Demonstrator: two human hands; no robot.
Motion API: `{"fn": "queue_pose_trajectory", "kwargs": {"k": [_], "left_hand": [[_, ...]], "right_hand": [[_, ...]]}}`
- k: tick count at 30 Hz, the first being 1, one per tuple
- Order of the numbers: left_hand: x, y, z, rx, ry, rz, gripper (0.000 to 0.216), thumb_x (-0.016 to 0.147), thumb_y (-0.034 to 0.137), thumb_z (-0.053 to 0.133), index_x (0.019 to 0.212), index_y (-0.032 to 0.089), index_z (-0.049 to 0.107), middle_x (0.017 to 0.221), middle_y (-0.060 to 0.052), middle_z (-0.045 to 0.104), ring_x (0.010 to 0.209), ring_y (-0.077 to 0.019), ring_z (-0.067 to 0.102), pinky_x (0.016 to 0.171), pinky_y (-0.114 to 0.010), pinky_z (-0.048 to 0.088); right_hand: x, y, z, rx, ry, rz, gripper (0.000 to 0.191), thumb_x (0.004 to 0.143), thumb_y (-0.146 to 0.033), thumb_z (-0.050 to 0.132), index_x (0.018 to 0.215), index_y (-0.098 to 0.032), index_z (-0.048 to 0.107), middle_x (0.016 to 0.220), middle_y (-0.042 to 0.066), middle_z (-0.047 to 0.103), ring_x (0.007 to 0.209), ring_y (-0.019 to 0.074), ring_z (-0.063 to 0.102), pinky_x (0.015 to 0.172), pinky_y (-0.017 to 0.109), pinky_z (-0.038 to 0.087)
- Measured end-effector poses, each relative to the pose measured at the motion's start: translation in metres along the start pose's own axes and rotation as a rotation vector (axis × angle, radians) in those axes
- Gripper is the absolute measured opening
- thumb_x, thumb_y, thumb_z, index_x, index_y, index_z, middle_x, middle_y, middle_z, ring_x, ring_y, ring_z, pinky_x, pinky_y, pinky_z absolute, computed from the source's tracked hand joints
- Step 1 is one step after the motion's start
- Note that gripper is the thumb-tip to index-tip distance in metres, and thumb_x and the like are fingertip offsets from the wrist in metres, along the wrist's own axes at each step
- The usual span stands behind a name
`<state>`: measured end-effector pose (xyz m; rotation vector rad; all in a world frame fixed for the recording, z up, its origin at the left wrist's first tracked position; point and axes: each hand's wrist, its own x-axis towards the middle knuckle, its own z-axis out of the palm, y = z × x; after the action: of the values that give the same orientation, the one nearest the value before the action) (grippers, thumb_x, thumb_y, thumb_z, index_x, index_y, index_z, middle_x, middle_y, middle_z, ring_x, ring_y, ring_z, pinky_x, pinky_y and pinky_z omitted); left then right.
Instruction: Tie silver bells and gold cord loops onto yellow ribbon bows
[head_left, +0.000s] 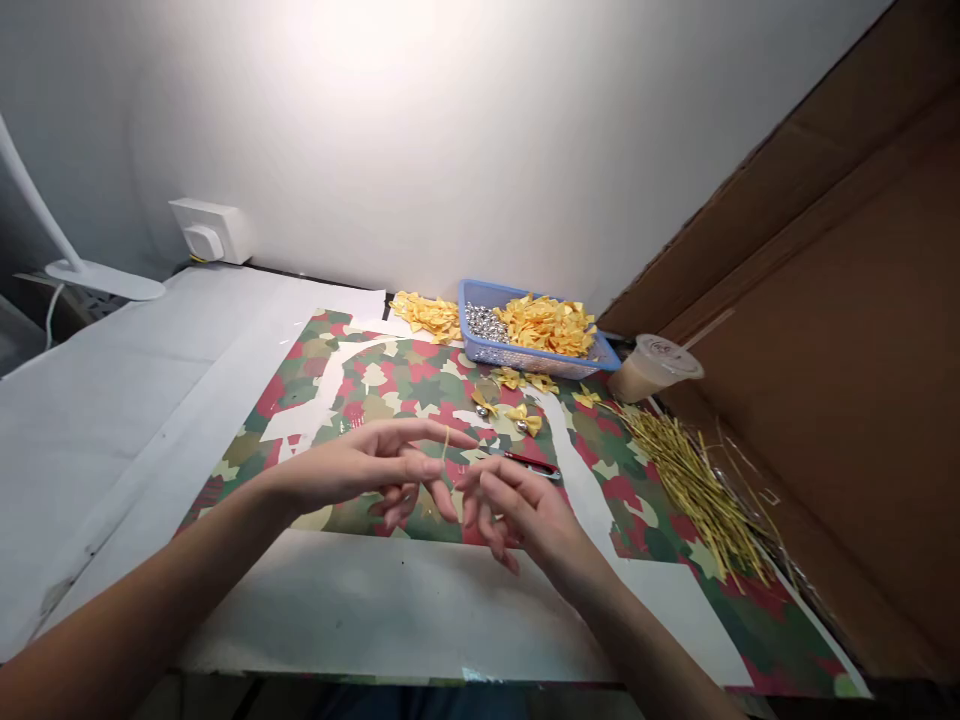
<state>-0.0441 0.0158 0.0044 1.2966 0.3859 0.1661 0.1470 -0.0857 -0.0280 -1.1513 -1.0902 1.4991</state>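
A short yellow cord (446, 444) lies over the index finger of my left hand (375, 465) and runs down to the thumb, which presses on it. The left index finger is stretched out, and the other fingers are loosely bent. Just to the right, my right hand (529, 505) has its thumb and index finger drawn together; anything between them is too small to make out. Behind the hands lie yellow bows with silver bells, one bow (525, 419) beside another (484, 404). A red-handled cutting tool (531, 464) rests just beyond my right fingers.
A blue basket (536, 361) holds silver bells and many yellow bows. More bows (426, 316) are heaped left of it. At the right are a lidded plastic cup (654, 368), a bundle of yellow-green cords (701, 490) and a cardboard wall (832, 330). A lamp base (105, 280) stands far left.
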Motion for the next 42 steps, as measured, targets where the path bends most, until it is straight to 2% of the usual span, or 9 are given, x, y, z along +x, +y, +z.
{"fn": "queue_pose_trajectory", "kwargs": {"k": [6,12,16,19,22,25,30,34,42], "left_hand": [[0.001,-0.009,0.009,0.114,-0.154,-0.097,0.060,0.092,0.031,0.055,0.145,0.027,0.029,0.082,-0.006,0.075,0.041,-0.0057,0.055,0.040,-0.016,0.037],[0.001,-0.012,0.012,0.164,-0.312,-0.171,0.070,0.091,0.034,0.055,0.149,0.029,0.016,0.091,-0.007,0.076,0.038,-0.0061,0.056,0.037,-0.016,0.037],[-0.001,-0.004,0.001,0.238,-0.198,-0.206,0.064,0.086,0.041,0.060,0.142,0.028,0.035,0.093,-0.007,0.075,0.038,-0.0079,0.057,0.034,-0.017,0.037],[-0.004,0.004,-0.009,0.404,-0.024,-0.213,0.039,0.085,0.045,0.058,0.114,0.019,0.061,0.071,-0.003,0.071,0.036,-0.0070,0.050,0.033,-0.018,0.034],[-0.004,0.007,-0.016,0.523,0.152,-0.124,0.026,0.083,0.041,0.058,0.084,0.016,0.064,0.061,0.002,0.058,0.044,-0.0070,0.047,0.041,-0.018,0.036],[-0.005,0.006,-0.020,0.725,0.274,-0.029,0.018,0.082,0.034,0.057,0.088,0.018,0.062,0.072,0.000,0.058,0.062,-0.0111,0.052,0.055,-0.021,0.042],[-0.009,0.007,-0.023,0.969,0.161,-0.133,0.027,0.078,0.030,0.060,0.103,0.023,0.063,0.102,-0.005,0.057,0.086,-0.0178,0.054,0.071,-0.027,0.044],[-0.010,0.012,-0.022,1.036,0.098,-0.249,0.026,0.077,0.034,0.061,0.101,0.023,0.067,0.098,-0.004,0.058,0.082,-0.0178,0.052,0.067,-0.026,0.040],[-0.006,0.008,-0.025,1.074,0.104,-0.231,0.022,0.075,0.034,0.065,0.092,0.021,0.065,0.086,-0.001,0.055,0.075,-0.0154,0.048,0.062,-0.024,0.038]], "right_hand": [[-0.015,0.009,0.023,0.115,0.044,0.052,0.043,0.076,-0.056,0.064,0.093,-0.017,0.065,0.052,-0.006,0.045,0.042,0.0051,0.037,0.040,0.019,0.030],[-0.023,0.019,0.027,0.088,0.098,-0.042,0.038,0.080,-0.054,0.061,0.074,-0.017,0.064,0.053,-0.004,0.046,0.044,0.0054,0.036,0.041,0.020,0.029],[-0.027,0.015,0.018,0.129,0.137,-0.021,0.037,0.078,-0.054,0.064,0.076,-0.017,0.066,0.065,-0.001,0.053,0.051,0.0072,0.044,0.043,0.019,0.033],[-0.031,0.011,0.010,0.142,0.188,0.006,0.038,0.074,-0.055,0.068,0.073,-0.017,0.064,0.070,0.001,0.056,0.054,0.0077,0.044,0.043,0.019,0.035],[-0.034,0.009,0.001,0.109,0.234,0.034,0.039,0.073,-0.056,0.068,0.073,-0.017,0.063,0.067,0.000,0.056,0.051,0.0072,0.043,0.043,0.019,0.035],[-0.036,0.009,-0.008,0.028,0.217,0.052,0.042,0.073,-0.059,0.066,0.074,-0.017,0.062,0.061,-0.001,0.054,0.045,0.0061,0.040,0.041,0.019,0.033],[-0.039,0.008,-0.024,-0.203,0.224,0.019,0.046,0.077,-0.062,0.059,0.076,-0.016,0.061,0.057,-0.003,0.051,0.042,0.0060,0.038,0.039,0.020,0.030],[-0.045,0.000,-0.029,-0.424,0.182,0.068,0.044,0.083,-0.059,0.052,0.077,-0.017,0.059,0.059,-0.002,0.050,0.045,0.0073,0.041,0.044,0.022,0.035],[-0.050,-0.019,-0.016,-0.876,0.029,0.078,0.027,0.088,-0.043,0.050,0.095,-0.020,0.061,0.060,-0.003,0.049,0.056,0.0128,0.047,0.051,0.023,0.031]]}}
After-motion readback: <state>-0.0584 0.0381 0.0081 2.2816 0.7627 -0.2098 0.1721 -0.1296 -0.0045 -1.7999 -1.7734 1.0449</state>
